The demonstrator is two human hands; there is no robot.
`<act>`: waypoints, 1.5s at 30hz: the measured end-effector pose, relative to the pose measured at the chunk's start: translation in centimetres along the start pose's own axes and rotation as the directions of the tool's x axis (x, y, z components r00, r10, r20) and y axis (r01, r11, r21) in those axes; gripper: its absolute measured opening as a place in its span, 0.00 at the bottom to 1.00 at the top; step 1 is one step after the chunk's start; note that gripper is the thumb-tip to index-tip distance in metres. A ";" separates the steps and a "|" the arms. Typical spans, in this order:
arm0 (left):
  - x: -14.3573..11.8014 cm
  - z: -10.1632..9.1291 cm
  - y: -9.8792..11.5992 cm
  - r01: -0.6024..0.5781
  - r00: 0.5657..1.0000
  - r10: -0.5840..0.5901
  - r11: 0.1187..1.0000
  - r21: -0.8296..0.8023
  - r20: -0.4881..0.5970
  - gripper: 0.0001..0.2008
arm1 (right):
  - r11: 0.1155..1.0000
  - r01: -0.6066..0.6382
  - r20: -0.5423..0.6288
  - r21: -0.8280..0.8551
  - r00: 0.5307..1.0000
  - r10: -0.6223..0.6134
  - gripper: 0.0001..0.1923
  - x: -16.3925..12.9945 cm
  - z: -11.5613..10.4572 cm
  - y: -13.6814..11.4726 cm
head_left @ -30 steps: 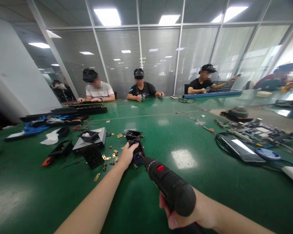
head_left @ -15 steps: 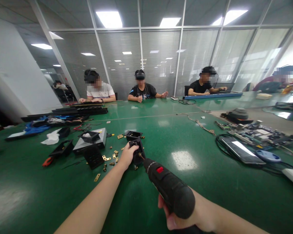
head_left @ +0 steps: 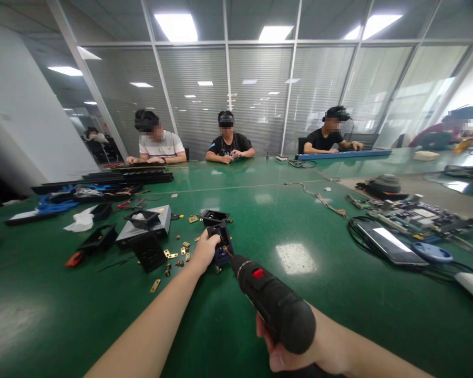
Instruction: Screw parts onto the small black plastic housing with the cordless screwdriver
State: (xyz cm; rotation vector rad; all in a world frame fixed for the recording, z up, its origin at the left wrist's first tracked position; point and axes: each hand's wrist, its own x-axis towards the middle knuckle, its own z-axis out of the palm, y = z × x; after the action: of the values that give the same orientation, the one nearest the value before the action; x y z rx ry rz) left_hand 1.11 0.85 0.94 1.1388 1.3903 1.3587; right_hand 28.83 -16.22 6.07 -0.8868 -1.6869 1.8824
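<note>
My left hand [head_left: 205, 251] grips a small black box-shaped part [head_left: 222, 242] on the green table [head_left: 307, 294], holding it steady. My right hand [head_left: 299, 353] is wrapped around a black electric screwdriver [head_left: 274, 302] with a red switch. The screwdriver's bit points away from me and its tip rests at the black part, just right of my left thumb. Another open black box part [head_left: 214, 216] lies right behind the held one. Small brass hinges and screws [head_left: 177, 254] are scattered to the left of my left hand.
Left of centre lie black trays [head_left: 98, 239], a grey box [head_left: 157, 223], white cloth [head_left: 81, 223] and an orange-handled tool [head_left: 74, 259]. A tablet [head_left: 386, 240], cables and circuit boards [head_left: 418, 215] are at right. Three people sit across the table; another is at far right.
My hands, the screwdriver and the black part stay almost in place. The middle person opposite drew both hands together, and the person at the right lowered an outstretched arm.
</note>
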 end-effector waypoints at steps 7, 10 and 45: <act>-0.2 0.1 0.3 -0.015 1.000 0.015 1.000 0.006 0.007 0.18 | 1.000 0.003 0.012 -0.027 1.000 -0.003 0.24 0.1 0.0 0.0; -0.1 0.0 0.1 -0.023 1.000 0.023 0.999 0.031 -0.009 0.17 | 1.000 -0.015 -0.007 -0.021 1.000 0.015 0.26 0.1 -0.2 0.5; -0.3 0.1 0.2 -0.055 0.998 0.055 0.998 0.024 -0.021 0.17 | 0.982 -0.169 -0.001 0.087 0.986 0.170 0.29 0.3 -0.1 0.2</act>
State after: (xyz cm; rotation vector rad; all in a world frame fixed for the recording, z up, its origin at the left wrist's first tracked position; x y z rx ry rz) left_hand 1.24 0.55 1.12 1.1888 1.4029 1.4006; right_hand 28.70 -15.98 5.84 -1.0301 -1.5542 2.0424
